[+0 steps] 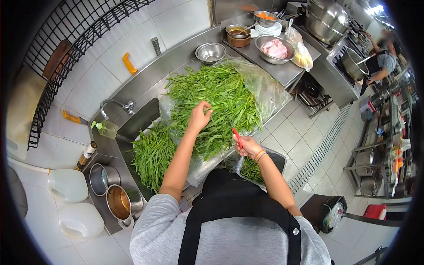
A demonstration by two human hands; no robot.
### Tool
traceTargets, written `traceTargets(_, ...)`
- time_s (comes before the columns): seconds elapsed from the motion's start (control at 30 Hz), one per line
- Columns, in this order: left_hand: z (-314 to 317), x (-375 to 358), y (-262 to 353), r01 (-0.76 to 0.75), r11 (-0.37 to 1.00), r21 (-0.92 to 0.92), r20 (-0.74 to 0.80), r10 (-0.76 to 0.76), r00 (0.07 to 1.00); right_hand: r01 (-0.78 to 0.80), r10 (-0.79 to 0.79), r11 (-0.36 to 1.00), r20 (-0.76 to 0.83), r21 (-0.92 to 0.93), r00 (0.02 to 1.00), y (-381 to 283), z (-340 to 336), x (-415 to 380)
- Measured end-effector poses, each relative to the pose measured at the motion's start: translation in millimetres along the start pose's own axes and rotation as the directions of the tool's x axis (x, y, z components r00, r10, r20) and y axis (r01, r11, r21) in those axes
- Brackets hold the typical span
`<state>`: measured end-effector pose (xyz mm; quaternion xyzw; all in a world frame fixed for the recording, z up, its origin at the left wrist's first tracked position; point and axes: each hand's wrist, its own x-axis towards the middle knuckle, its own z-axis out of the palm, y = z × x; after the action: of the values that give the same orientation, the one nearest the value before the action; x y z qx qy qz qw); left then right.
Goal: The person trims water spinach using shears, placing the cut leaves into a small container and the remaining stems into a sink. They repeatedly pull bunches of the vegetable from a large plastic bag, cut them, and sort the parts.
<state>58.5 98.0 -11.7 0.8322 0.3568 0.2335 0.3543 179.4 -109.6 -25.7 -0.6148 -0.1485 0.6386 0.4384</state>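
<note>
A big heap of long-leaved greens lies on clear plastic sheeting across the steel counter. Over the middle of this heap, my left hand has its fingers pinched together on leafy greens, though the stems at its fingertips are barely visible. My right hand grips red-handled scissors at the heap's near right edge. Their thin blades point up and left, toward the leaves. Another pile of greens rests in the sink at left. Below my right hand, a dark tub contains more greens, partly hidden by my arm and apron.
A faucet and soap bottle stand by the sink. Steel pots and plastic jugs are at left. Bowls, one with raw meat, sit at back right. A person stands near the stove.
</note>
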Motion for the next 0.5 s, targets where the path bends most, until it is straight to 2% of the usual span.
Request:
traceTargets(0.03, -2, 3, 5, 0.004, 1.0, 0.0, -0.003, -0.004, 1.0, -0.002, 0.002, 1.0, 0.003, -0.003, 1.0, 0, 0, 2)
traceTargets(0.1, -2, 8, 18, -0.013, 0.965, 0.263, 0.016, 0.009, 1.0, -0.058, 0.064, 0.992, -0.05, 0.112, 0.997, -4, 2, 5)
traceTargets(0.13, 2, 13, 17, -0.04, 0.935, 0.353, 0.081, 0.012, 0.997, -0.091, 0.082, 0.979, 0.057, 0.18, 0.995, -7, -1, 10)
traceTargets(0.17, 9, 18, 13, -0.038, 0.935, 0.353, 0.078, 0.011, 0.997, -0.091, 0.082, 0.98, 0.058, 0.178, 0.995, -8, -1, 14)
traceTargets(0.23, 19, 25, 8, -0.051, 0.872, 0.487, 0.18, -0.043, 0.983, -0.031, 0.066, 0.954, -0.109, 0.297, 0.992, -10, -2, 18)
traceTargets(0.27, 23, 27, 5, -0.034, 0.9, 0.434, 0.138, -0.029, 0.99, 0.001, 0.055, 0.956, -0.182, 0.292, 0.982, -8, -1, 17)
traceTargets(0.3, 20, 28, 9, -0.04, 0.901, 0.432, 0.143, -0.025, 0.989, 0.002, 0.056, 0.955, -0.187, 0.296, 0.981, -9, 2, 11)
traceTargets(0.37, 13, 24, 13, -0.047, 0.94, 0.339, 0.125, 0.005, 0.992, 0.003, 0.011, 0.967, -0.054, 0.253, 0.999, -10, 8, -4)
traceTargets(0.4, 10, 23, 13, -0.074, 0.942, 0.327, 0.092, 0.046, 0.995, -0.046, 0.046, 0.97, 0.005, 0.239, 0.999, -10, 9, -7)
traceTargets(0.43, 9, 23, 10, -0.072, 0.943, 0.326, 0.096, 0.043, 0.994, -0.05, 0.051, 0.969, 0.004, 0.242, 0.999, -10, 10, -7)
traceTargets(0.5, 6, 24, 8, -0.125, 0.953, 0.276, 0.07, 0.11, 0.991, -0.024, -0.001, 0.967, 0.099, 0.253, 0.995, -11, 11, -5)
